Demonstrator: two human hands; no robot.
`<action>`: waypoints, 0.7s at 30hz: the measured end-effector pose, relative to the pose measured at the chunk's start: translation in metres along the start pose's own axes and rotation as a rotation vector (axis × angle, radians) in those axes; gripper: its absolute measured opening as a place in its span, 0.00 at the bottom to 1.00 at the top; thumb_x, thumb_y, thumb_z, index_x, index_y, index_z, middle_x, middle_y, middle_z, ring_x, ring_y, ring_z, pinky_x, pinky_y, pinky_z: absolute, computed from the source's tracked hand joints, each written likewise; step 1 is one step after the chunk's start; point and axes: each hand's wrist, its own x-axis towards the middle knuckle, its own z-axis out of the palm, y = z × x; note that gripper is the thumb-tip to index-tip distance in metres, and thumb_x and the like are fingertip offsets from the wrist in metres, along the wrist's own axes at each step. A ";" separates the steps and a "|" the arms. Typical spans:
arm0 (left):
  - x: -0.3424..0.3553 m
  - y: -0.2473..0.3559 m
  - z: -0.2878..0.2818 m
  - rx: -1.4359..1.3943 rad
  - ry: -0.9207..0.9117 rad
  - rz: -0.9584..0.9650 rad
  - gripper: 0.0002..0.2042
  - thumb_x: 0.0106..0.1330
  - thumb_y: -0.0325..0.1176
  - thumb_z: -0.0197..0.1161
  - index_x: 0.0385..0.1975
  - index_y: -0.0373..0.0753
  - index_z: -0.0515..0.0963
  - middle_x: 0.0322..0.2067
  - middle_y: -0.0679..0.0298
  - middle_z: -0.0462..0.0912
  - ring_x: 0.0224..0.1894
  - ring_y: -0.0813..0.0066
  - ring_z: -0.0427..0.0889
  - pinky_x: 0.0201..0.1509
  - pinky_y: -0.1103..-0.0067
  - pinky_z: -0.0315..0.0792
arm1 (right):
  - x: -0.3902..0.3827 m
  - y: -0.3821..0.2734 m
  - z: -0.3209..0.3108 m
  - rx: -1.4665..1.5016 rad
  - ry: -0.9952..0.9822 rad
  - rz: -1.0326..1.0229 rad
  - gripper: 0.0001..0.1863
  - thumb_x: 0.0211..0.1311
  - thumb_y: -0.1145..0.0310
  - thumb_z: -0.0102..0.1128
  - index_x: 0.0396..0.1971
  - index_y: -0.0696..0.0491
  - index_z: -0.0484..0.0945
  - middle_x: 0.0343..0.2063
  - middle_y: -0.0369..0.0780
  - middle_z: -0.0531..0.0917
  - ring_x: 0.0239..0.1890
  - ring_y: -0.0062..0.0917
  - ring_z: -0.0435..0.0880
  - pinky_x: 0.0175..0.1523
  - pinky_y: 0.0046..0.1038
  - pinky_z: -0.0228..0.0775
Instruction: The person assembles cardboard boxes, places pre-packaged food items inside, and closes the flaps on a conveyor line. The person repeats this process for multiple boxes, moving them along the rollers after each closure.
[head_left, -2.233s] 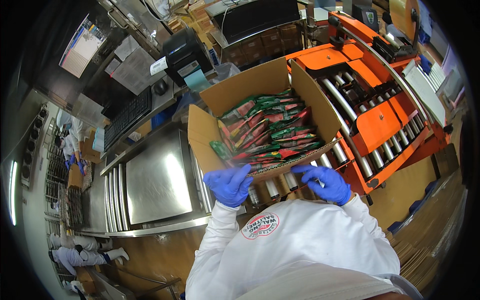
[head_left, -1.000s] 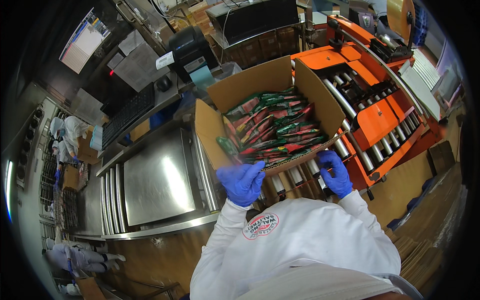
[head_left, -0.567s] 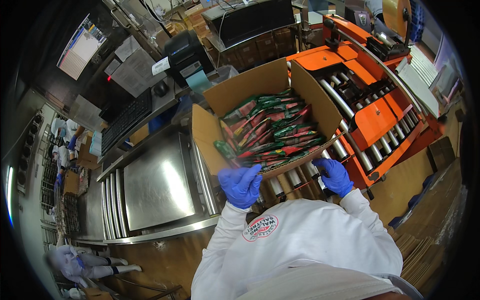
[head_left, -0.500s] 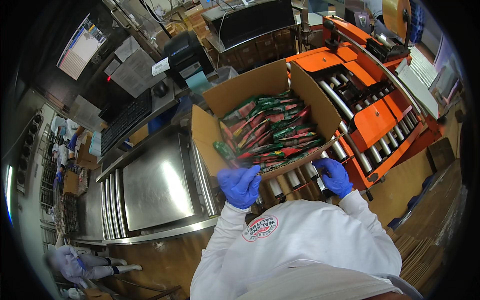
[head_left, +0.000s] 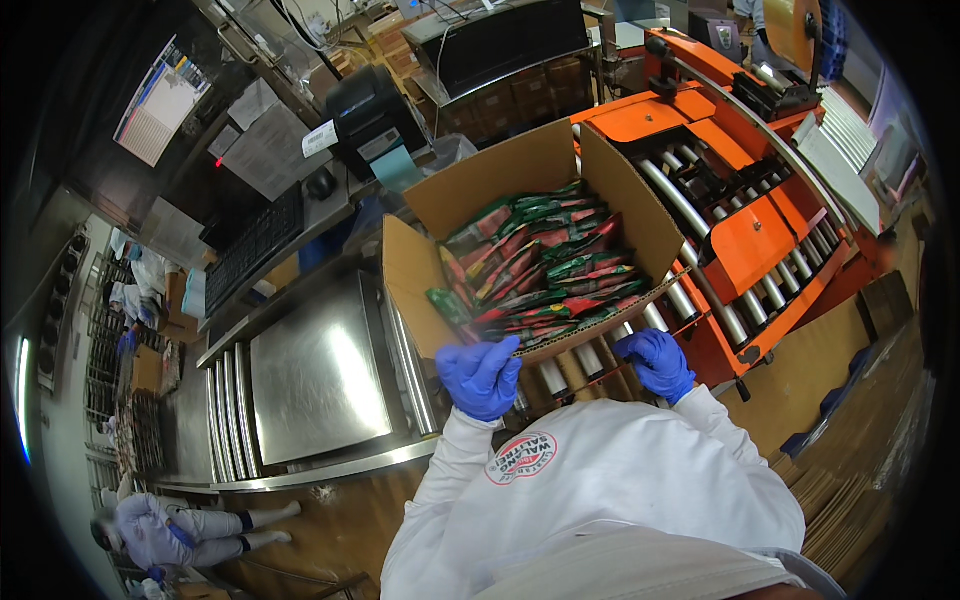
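Note:
An open cardboard box [head_left: 480, 180] packed with several green and red pouches [head_left: 540, 265] sits on rollers in front of me. My left hand [head_left: 480, 372], gloved in blue, has its fingers closed at the box's near left corner, gripping that edge. My right hand [head_left: 650, 360], also gloved, is curled just under the near right edge; whether it holds anything there is hidden. Conveyor rollers [head_left: 555, 375] show between my hands and beneath the box.
An orange sealing machine [head_left: 740, 260] stands right. Left are a steel plate [head_left: 320, 370], keyboard [head_left: 250, 245], mouse [head_left: 320, 185] and black printer [head_left: 365, 110]. A monitor [head_left: 500, 50] is behind. Co-workers in white [head_left: 190, 530] work at far left; flattened cardboard [head_left: 830, 500] lies at lower right.
Since a second ago my right hand has moved down and left along the box's near edge. The box sits slightly further left in view. A co-worker at lower left has shifted.

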 end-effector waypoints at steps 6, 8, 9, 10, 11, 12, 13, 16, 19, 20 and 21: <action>0.001 -0.004 0.001 0.005 0.003 0.025 0.10 0.56 0.40 0.63 0.36 0.49 0.81 0.25 0.70 0.72 0.30 0.71 0.66 0.41 0.73 0.57 | 0.005 0.006 0.000 -0.029 0.147 0.130 0.25 0.32 0.84 0.49 0.38 0.49 0.75 0.29 0.37 0.79 0.34 0.36 0.76 0.40 0.33 0.65; 0.001 -0.004 0.002 -0.008 0.010 0.035 0.09 0.56 0.40 0.63 0.36 0.49 0.81 0.25 0.70 0.71 0.30 0.71 0.66 0.41 0.73 0.57 | -0.003 0.016 0.004 -0.050 0.141 0.177 0.27 0.34 0.83 0.48 0.40 0.48 0.76 0.29 0.36 0.79 0.36 0.34 0.77 0.43 0.32 0.64; 0.001 -0.005 0.003 -0.001 0.008 0.041 0.09 0.56 0.40 0.63 0.36 0.49 0.81 0.25 0.70 0.71 0.30 0.71 0.66 0.41 0.73 0.58 | -0.009 0.020 0.009 -0.085 0.101 0.194 0.26 0.34 0.83 0.48 0.40 0.48 0.76 0.30 0.36 0.79 0.36 0.34 0.76 0.44 0.33 0.63; 0.001 -0.006 0.003 0.006 0.006 0.048 0.09 0.56 0.40 0.63 0.36 0.49 0.81 0.25 0.71 0.71 0.30 0.71 0.66 0.41 0.73 0.58 | -0.015 0.023 0.013 -0.121 0.062 0.210 0.26 0.34 0.83 0.48 0.39 0.48 0.76 0.30 0.36 0.80 0.36 0.34 0.76 0.44 0.33 0.63; 0.001 -0.007 0.004 0.016 0.007 0.051 0.09 0.57 0.40 0.62 0.36 0.49 0.81 0.25 0.71 0.71 0.31 0.71 0.66 0.41 0.73 0.58 | -0.011 0.019 0.012 -0.156 0.020 0.223 0.25 0.35 0.83 0.48 0.39 0.48 0.76 0.30 0.36 0.80 0.37 0.34 0.76 0.45 0.33 0.63; 0.001 -0.007 0.004 0.021 0.009 0.051 0.09 0.57 0.40 0.62 0.36 0.49 0.81 0.25 0.71 0.71 0.31 0.71 0.66 0.41 0.73 0.58 | -0.008 0.015 0.010 -0.124 0.043 0.171 0.25 0.35 0.83 0.48 0.39 0.48 0.76 0.30 0.36 0.80 0.37 0.34 0.76 0.45 0.34 0.63; 0.002 -0.008 0.003 0.027 0.010 0.052 0.09 0.57 0.40 0.62 0.36 0.49 0.81 0.25 0.71 0.71 0.31 0.71 0.66 0.41 0.74 0.58 | -0.005 0.009 0.009 -0.091 0.067 0.119 0.25 0.35 0.83 0.48 0.39 0.48 0.76 0.30 0.36 0.80 0.37 0.34 0.76 0.44 0.34 0.63; 0.000 -0.008 0.005 0.027 0.020 0.065 0.09 0.57 0.40 0.62 0.36 0.49 0.81 0.26 0.71 0.71 0.32 0.71 0.66 0.41 0.73 0.58 | 0.003 0.000 0.009 -0.087 0.108 0.046 0.24 0.34 0.83 0.48 0.37 0.49 0.77 0.31 0.37 0.80 0.37 0.35 0.76 0.44 0.35 0.63; 0.000 -0.008 0.005 0.023 0.008 0.068 0.09 0.57 0.40 0.62 0.36 0.49 0.81 0.26 0.71 0.71 0.32 0.70 0.66 0.41 0.73 0.58 | 0.011 0.010 -0.006 -0.095 0.188 0.127 0.22 0.35 0.85 0.47 0.34 0.50 0.77 0.30 0.39 0.80 0.36 0.37 0.76 0.44 0.35 0.65; 0.001 -0.008 0.004 0.021 0.000 0.066 0.09 0.57 0.40 0.62 0.36 0.49 0.81 0.26 0.71 0.71 0.32 0.70 0.66 0.41 0.73 0.58 | 0.012 0.008 -0.013 -0.072 0.325 0.220 0.21 0.35 0.87 0.46 0.32 0.51 0.78 0.29 0.39 0.80 0.35 0.37 0.77 0.43 0.33 0.67; 0.001 -0.008 0.003 0.017 0.006 0.065 0.09 0.57 0.40 0.62 0.36 0.49 0.81 0.26 0.71 0.71 0.32 0.70 0.66 0.41 0.73 0.58 | 0.008 0.013 -0.021 -0.076 0.383 0.330 0.21 0.37 0.88 0.46 0.31 0.53 0.78 0.28 0.39 0.80 0.34 0.35 0.77 0.41 0.32 0.68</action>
